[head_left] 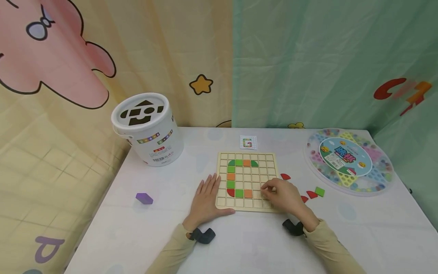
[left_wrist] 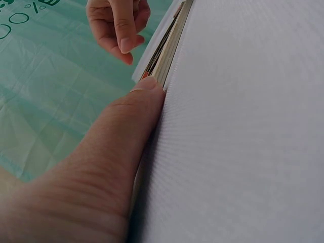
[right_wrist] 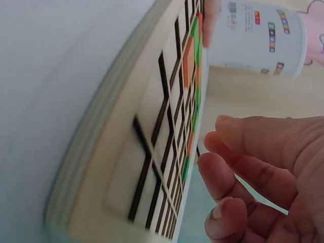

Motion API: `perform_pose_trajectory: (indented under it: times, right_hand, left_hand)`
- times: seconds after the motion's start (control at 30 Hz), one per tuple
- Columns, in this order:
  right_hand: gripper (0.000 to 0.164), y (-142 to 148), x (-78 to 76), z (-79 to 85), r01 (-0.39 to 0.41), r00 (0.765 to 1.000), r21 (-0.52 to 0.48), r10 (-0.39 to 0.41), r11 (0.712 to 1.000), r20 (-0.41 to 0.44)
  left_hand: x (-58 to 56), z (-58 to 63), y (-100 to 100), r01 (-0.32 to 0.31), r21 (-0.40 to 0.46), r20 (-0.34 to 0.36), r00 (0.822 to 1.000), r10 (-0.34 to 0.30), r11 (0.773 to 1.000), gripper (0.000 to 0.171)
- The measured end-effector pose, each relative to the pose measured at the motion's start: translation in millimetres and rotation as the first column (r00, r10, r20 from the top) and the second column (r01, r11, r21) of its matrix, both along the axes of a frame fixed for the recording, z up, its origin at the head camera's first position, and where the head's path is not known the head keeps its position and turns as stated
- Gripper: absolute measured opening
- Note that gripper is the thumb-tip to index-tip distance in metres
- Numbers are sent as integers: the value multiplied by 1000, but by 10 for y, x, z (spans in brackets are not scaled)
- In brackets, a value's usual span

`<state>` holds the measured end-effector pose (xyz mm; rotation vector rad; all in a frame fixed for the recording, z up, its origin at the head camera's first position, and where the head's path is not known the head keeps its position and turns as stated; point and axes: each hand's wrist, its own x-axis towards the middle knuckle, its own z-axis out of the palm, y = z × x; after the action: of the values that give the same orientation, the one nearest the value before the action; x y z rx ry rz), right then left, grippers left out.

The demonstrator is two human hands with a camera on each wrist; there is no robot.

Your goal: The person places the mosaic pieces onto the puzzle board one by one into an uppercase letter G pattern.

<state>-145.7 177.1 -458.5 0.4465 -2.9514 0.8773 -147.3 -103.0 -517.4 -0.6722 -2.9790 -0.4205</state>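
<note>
A wooden grid board (head_left: 267,162) lies flat on the table, with green, orange and red pieces forming a C-like outline. My left hand (head_left: 205,201) rests spread at its left edge, fingertips on the frame and thumb (left_wrist: 144,96) along the front edge. Over the right part of the board hovers my right hand (head_left: 282,194), fingers loosely bent. In the right wrist view, nothing shows between its thumb and fingers (right_wrist: 217,174). An orange square (head_left: 248,193) ends the lower row, to the left of that hand. A pattern card (head_left: 248,142) lies behind the board.
Red quarter-round pieces (head_left: 311,194) and a green square (head_left: 319,191) lie loose right of the board. A white bucket (head_left: 154,140) with a shape-cutout lid stands at back left. Nearer is a purple block (head_left: 145,198). A round, colourful game box (head_left: 349,161) lies at right.
</note>
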Motion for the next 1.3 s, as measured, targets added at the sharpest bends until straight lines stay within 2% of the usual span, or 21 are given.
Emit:
perform_pose_trajectory:
  times: [0.3, 0.5, 0.7, 0.93, 1.17, 1.3]
  right_hand:
    - [7, 402, 58, 53, 79, 996, -3, -80, 997, -31]
    - [8, 565, 28, 84, 108, 993, 5, -108, 994, -44]
    - [16, 636, -91, 69, 156, 988, 13, -156, 988, 12]
    - [24, 657, -266, 32, 170, 986, 79, -169, 982, -8]
    - [23, 645, -330, -6, 185, 982, 90, -188, 979, 32]
    - [21, 642, -341, -17, 197, 979, 99, -202, 975, 33]
  left_hand:
    - [3, 3, 0, -2, -4, 4, 1000, 2, 1000, 115]
    - [-3, -6, -11, 0, 1, -9, 1000, 0, 1000, 115]
    - [-2, -20, -5, 0, 3, -4, 1000, 0, 1000, 115]
    - [3, -29, -1, 0, 4, -4, 1000, 0, 1000, 115]
    - [6, -16, -1, 12, 24, -29, 1000, -11, 1000, 115]
    - [6, -6, -2, 5, 11, -18, 1000, -5, 1000, 115]
